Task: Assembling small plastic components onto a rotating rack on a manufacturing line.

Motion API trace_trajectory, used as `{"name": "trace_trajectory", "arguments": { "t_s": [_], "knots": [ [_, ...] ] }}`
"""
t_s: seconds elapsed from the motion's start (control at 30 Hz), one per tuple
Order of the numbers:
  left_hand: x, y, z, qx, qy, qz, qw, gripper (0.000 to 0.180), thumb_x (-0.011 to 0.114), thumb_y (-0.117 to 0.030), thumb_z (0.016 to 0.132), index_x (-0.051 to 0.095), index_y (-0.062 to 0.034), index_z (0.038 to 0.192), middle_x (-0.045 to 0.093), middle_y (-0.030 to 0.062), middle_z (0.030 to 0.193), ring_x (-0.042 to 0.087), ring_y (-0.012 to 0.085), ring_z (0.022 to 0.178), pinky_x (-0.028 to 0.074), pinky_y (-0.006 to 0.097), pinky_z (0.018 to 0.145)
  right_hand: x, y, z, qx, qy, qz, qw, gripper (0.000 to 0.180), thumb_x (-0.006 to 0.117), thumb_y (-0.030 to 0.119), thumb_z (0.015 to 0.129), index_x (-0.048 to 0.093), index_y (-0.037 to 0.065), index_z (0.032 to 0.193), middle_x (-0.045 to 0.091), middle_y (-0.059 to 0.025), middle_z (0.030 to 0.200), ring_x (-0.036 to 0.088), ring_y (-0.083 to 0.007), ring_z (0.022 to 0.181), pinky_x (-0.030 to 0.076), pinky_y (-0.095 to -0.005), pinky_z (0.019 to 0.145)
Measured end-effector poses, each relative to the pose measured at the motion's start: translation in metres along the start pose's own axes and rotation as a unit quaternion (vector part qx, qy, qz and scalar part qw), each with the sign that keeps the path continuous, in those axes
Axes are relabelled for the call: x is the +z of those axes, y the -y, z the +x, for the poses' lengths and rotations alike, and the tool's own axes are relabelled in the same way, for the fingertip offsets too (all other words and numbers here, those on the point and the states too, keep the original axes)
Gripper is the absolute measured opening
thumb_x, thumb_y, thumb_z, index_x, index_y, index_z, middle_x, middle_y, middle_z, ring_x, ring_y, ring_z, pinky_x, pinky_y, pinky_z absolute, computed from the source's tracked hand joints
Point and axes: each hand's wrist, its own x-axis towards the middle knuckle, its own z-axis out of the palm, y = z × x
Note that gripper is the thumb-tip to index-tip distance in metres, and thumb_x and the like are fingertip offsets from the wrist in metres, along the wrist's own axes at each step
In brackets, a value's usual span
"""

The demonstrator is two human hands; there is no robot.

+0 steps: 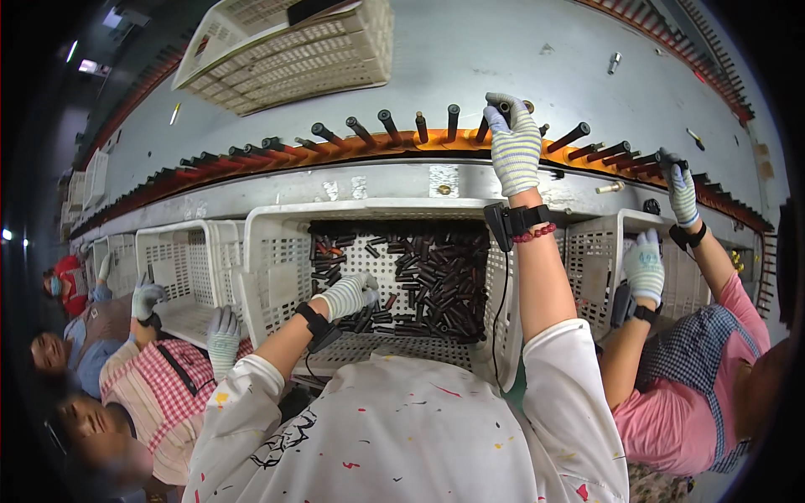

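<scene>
In the head view, the right hand (pixel 515 152) curls its fingers around a dark tube (pixel 505 108) above the orange strip (pixel 436 146); the left hand (pixel 347 296) is inside the crate (pixel 369 206) among black tubes (pixel 457 281), its grip unclear.

Head-worn fisheye view, facing down, close above the crate (pixel 369 212)

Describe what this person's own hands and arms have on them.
The left hand and right hand wear pale gloves with thin stripes. Each wrist has a black strap with a black box, and a thin black cable runs from each box. A red beaded bracelet circles the right wrist. The loose white sleeves show small coloured flecks.
</scene>
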Motion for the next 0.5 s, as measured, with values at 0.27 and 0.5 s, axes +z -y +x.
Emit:
{"name": "trace_trajectory", "arguments": {
  "t_s": [0.27,0.5],
  "knots": [
    [-0.029,-0.017,-0.053,0.111,-0.008,-0.34,0.934,0.035,0.059,-0.001,0.084,0.045,-0.0004,0.116,0.056,0.01,0.104,0.058,0.0204,0.097,0.051,0.031,0.078,0.039,0.029,-0.01,-0.054,0.018,-0.089,0.994,0.024,0.061,0.012,0.086,0.061,0.006,0.11,0.065,-0.01,0.088,0.061,-0.0169,0.078,0.049,-0.0289,0.074],
    [-0.061,-0.013,-0.083,0.14,-0.075,-0.428,0.889,0.04,0.059,-0.003,0.084,0.045,0.005,0.121,0.054,0.0155,0.117,0.055,0.0238,0.111,0.048,0.036,0.093,0.064,0.041,-0.024,-0.115,0.079,-0.356,0.924,0.027,0.051,0.023,0.089,0.063,0.007,0.106,0.063,-0.0223,0.095,0.059,-0.0373,0.092,0.048,-0.0425,0.081]
  ]
}}
